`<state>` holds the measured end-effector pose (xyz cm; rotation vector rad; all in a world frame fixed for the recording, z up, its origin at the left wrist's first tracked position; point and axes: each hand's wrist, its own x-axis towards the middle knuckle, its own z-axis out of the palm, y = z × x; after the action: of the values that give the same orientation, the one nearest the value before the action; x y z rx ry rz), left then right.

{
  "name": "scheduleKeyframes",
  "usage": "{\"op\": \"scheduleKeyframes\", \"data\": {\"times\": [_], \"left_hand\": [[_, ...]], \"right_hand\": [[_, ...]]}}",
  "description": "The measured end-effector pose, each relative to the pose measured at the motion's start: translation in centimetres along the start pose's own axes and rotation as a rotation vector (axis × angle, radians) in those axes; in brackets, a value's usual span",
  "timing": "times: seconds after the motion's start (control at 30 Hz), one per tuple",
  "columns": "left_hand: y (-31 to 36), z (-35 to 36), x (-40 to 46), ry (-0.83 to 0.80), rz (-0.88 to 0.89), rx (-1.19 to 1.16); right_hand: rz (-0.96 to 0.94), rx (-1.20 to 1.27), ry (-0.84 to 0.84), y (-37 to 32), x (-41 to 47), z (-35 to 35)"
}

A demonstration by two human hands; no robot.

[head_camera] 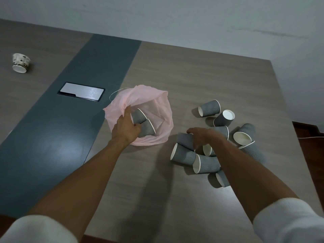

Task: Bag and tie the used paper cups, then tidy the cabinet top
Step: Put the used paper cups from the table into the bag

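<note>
Nearest: two white sleeves, left sleeve (35,228) and right sleeve (291,223), pushed up, bare forearms reaching forward over the wood-grain tabletop (140,190).

Right hand (204,137) sits over the loose pile of grey paper cups (206,162) at right of the tabletop. Its fingers (191,131) curl down over the side of one lying cup (185,141); grip looks like it is closing on that cup, but the thumb side is hidden, so a firm hold cannot be confirmed. Cups in the pile lie on their sides, touching and overlapping, white insides showing. One cup (183,155) lies mouth-left just beside the hand, another (221,178) is nearest the camera, partly under the forearm. Further back, a cup (209,108) lies mouth-left and one (224,118) stands tilted with its white base up.

Left hand (125,128) is at the near-left rim of the pink plastic bag (157,106), which sits open on the tabletop just left of the pile. Fingers (127,111) hook over the rim, holding the bag mouth open; thumb reaches inside toward the cups. Two grey cups in bag (146,128) lie on their sides, touching each other.

A thin white drawstring (115,92) loops out from the bag's far-left edge.

Further left, a dark grey strip (70,128) crosses the tabletop, with a silver rectangular cover plate (81,92) set in it.

Far left, well apart from everything, a white speckled cup (20,63) lies on its side.

Beyond, a pale wall (175,20).
</note>
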<state>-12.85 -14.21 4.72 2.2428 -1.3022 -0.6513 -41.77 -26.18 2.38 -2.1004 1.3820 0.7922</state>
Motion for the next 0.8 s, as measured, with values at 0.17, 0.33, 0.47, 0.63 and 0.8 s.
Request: {"op": "scheduleKeyframes", "data": {"times": [0.17,0.33,0.47,0.63,0.8], "left_hand": [[0.0,-0.7,-0.2,0.011,0.066,0.101],[0.3,-1.2,-0.6,0.184,0.2,0.39],[1.0,-2.2,0.1,0.195,0.219,0.415],[1.5,-3.2,1.1,0.233,0.292,0.386],[1.4,-3.1,2.6,0.192,0.313,0.414]], "right_hand": [[-0.037,0.236,0.151,0.7,-0.1,-1.1],[-0.129,0.797,0.449,-1.2,-0.4,-4.8],[-0.137,1.146,0.448,-5.4,1.1,-4.3],[-0.083,1.359,0.468,-10.4,4.2,-3.5],[-0.016,1.144,0.484,-11.4,5.3,-3.6]]}}
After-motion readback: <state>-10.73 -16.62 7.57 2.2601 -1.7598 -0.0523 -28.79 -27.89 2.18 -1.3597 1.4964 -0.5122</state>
